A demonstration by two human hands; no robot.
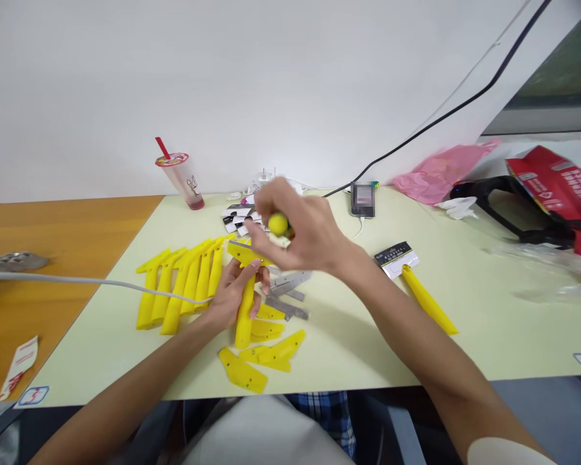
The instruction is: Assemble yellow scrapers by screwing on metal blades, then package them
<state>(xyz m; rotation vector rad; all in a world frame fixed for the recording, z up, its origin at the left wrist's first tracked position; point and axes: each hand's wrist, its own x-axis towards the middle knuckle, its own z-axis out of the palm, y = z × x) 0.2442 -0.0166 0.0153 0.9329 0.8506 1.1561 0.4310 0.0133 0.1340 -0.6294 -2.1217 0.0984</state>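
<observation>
At 9 o'clock from the held scraper (245, 316) stands a row of yellow scrapers (183, 278), laid side by side; a cup (183, 181) is at 11. The left hand (229, 297) grasps the held scraper near its head. Loose yellow plates (283, 349) lie at 5 o'clock, grey blades (286, 307) at 3. The right hand (314, 232), raised towards 1, is curled round a blurred, round-ended tool (277, 224). Well apart, near 3, lies a yellow handle (428, 298)

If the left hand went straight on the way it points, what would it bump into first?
Probably the right hand, which lies just ahead of the left hand in this view. Depth is unclear, though: the right hand may be higher, so the left might pass beneath it.
</observation>
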